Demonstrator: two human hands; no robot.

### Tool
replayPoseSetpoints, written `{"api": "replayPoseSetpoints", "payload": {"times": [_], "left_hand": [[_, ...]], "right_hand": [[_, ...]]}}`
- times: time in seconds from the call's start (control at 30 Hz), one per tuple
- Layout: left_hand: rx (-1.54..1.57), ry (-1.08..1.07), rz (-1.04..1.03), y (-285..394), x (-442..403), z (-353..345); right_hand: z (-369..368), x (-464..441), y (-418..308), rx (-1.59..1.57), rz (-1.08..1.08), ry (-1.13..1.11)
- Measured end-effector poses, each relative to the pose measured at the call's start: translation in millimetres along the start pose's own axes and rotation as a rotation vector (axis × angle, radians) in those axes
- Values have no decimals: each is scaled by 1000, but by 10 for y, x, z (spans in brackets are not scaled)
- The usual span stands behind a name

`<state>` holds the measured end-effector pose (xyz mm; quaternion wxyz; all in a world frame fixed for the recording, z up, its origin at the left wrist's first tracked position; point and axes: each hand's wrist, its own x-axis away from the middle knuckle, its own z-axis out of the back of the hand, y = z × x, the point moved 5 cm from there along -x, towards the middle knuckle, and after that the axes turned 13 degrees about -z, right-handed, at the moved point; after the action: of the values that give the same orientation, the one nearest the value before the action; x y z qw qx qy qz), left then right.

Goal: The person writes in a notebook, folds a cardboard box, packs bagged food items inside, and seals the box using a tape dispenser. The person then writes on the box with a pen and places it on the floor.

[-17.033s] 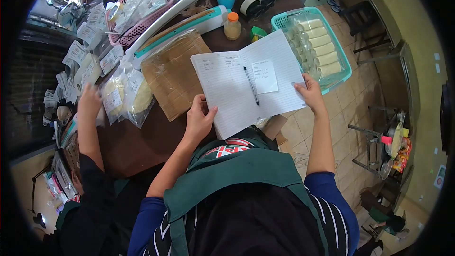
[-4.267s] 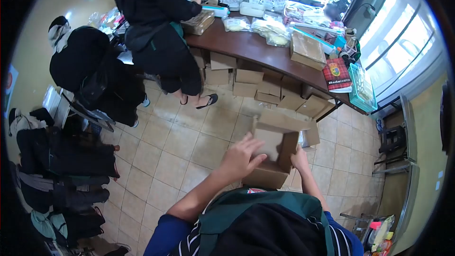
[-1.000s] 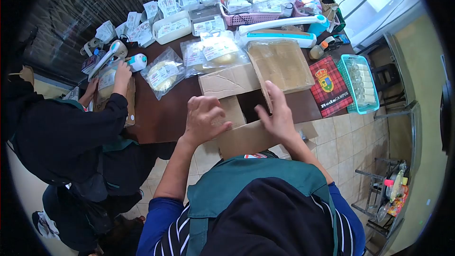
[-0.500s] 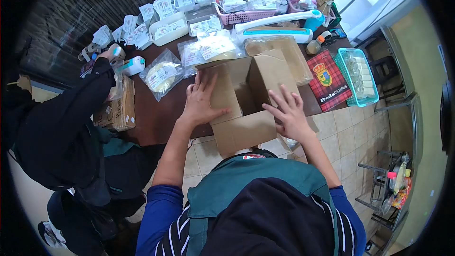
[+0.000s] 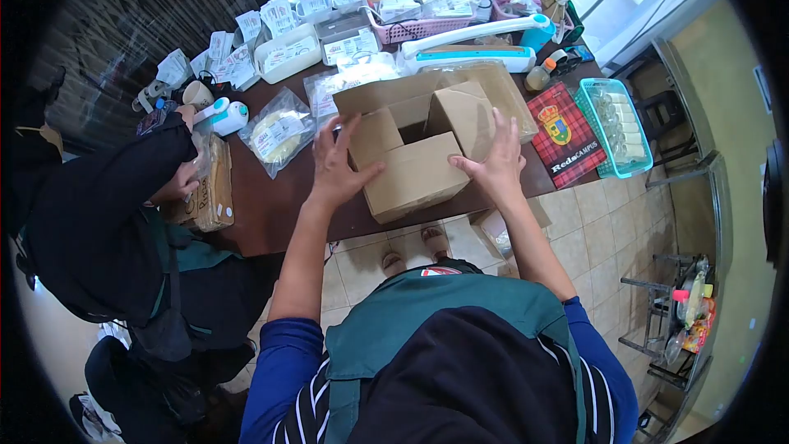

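Observation:
A brown cardboard box stands near the front edge of the dark table. Its near flap lies folded inward, while the far flap stands up and a dark gap shows between the flaps. At the box's left side is my left hand, fingers spread, its thumb over the left flap. My right hand is at the right side with fingers apart, beside the right flap. Neither hand is closed on anything. Behind the box lies a flatter taped carton, and to its right a red plaid book.
Left of the box is a bagged pale item. A co-worker handles a bag by another carton. Along the back are a white-and-teal sealer and a pink basket. A teal basket of rolls sits at the right.
The near flap, which hung outward toward me, is now folded in over the opening. My right hand has moved up and both hands have shifted slightly. The co-worker's hand has moved down to the bag.

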<state>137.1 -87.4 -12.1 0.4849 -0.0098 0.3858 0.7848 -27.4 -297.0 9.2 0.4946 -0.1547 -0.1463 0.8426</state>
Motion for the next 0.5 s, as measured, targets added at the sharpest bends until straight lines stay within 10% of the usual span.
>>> {"api": "replayPoseSetpoints", "payload": {"times": [0.2,0.37,0.5], "left_hand": [[-286,20,-72,34,-31,-19],[-160,157,-112,-169,18,-93],[-78,221,-114,-154,22,-57]], "right_hand": [[174,77,143,-886,163,18],[319,448,-217,-493,635,66],[165,372,21,-673,453,-46]]}}
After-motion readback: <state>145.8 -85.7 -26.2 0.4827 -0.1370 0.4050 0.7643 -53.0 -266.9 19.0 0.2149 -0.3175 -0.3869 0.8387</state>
